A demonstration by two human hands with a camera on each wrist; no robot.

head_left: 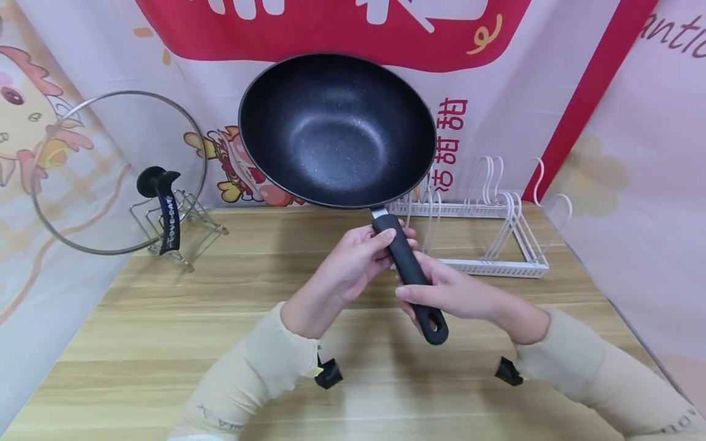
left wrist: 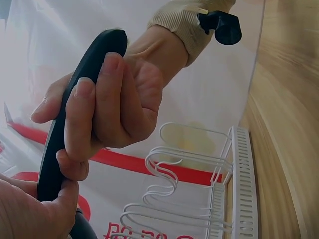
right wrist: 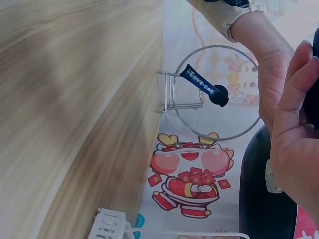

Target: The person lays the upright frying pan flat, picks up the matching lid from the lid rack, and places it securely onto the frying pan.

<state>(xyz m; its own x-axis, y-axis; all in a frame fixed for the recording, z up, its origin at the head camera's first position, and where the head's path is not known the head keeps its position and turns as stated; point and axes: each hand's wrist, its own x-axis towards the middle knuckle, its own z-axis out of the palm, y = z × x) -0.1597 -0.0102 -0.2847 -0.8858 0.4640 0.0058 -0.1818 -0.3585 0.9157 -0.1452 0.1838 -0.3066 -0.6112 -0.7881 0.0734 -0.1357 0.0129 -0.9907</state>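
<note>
A black wok-shaped frying pan (head_left: 336,135) is held up over the table, its dark inside facing the head camera. My left hand (head_left: 364,257) grips the black handle (head_left: 407,263) close to the pan, thumb lying on top. Lower down, near the end with the hanging hole, my right hand (head_left: 441,288) grips the same handle. In the left wrist view the fingers of the right hand (left wrist: 114,99) curl round the handle (left wrist: 65,119). The pan's outer side (right wrist: 264,189) shows in the right wrist view, with a metal bracket on it.
At the left, a glass lid (head_left: 118,248) with a black knob and handle stands upright in a small wire stand (head_left: 206,223). A white rack (head_left: 496,267) with curved wire dividers stands at the back right, behind the hands. Printed cloth (head_left: 496,92) hangs behind the wooden table (head_left: 165,343).
</note>
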